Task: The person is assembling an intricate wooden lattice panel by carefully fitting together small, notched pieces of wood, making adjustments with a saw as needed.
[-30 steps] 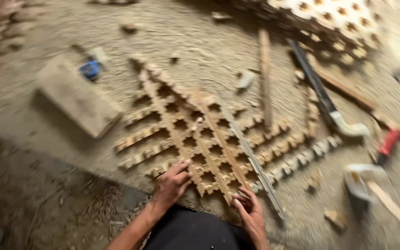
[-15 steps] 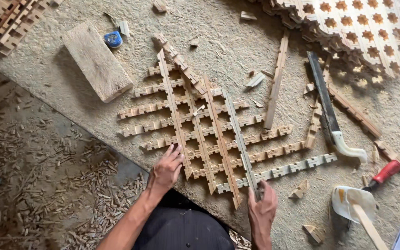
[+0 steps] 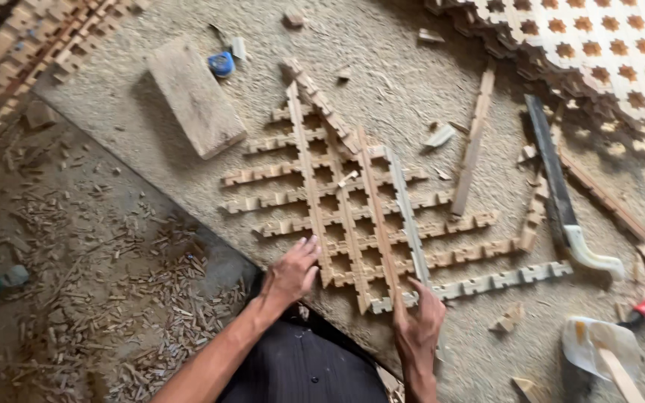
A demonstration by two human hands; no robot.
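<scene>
Both hands slid nearer | left hand [image 3: 293,270] open, touching lattice [image 3: 352,216] | right hand [image 3: 418,328] open on notched strip [image 3: 410,224]

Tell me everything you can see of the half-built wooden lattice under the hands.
The wooden lattice is pale, raw wood: notched strips crossed and slotted into square cells, loose ends sticking out unevenly. It lies flat on the sawdust-strewn board, skewed to its edge. The left hand rests at its near-left edge; the right hand touches the near end of a long strip.

There are no boxes, packs, labels, signs or screens to see here. From twelve o'clock round to six o'clock, nothing has a wrapper, a sticker or a lit screen.
</scene>
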